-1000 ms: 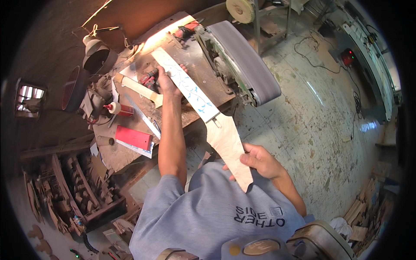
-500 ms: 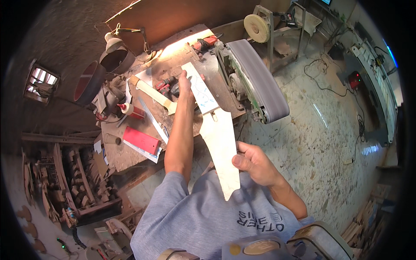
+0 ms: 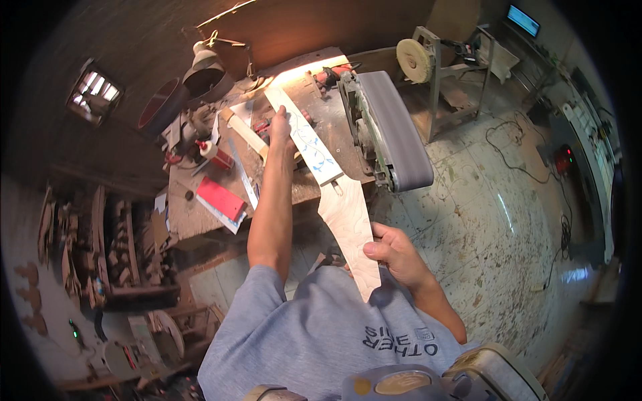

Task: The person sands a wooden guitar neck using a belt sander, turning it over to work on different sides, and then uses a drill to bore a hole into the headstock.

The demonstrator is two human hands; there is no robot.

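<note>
A pale wooden guitar neck (image 3: 314,148) slants across the middle in front of me, its broad headstock (image 3: 350,227) nearest my body. Blue vine-like marks run along the fretboard, and a small slot shows where the headstock begins. My left hand (image 3: 281,127) grips the neck toward its far end, over the bench. Lower down, my right hand (image 3: 396,252) pinches the right edge of the headstock, thumb on the face and fingers behind, partly hidden. Just right of the neck stands a belt sander (image 3: 394,127) with a grey belt.
A dusty workbench (image 3: 194,224) bears a glue bottle (image 3: 215,155), a red block (image 3: 221,200), a red power tool (image 3: 330,75) and another pale neck-shaped piece (image 3: 245,131). A desk lamp (image 3: 206,70) leans over it. Beyond the sander is a buffing wheel (image 3: 414,61) on a stand.
The neck has tilted, showing more of the fretboard's blue marks and the headstock's grain. Both hands keep their hold. My view has shifted, so the bench and sander sit differently in the picture.
</note>
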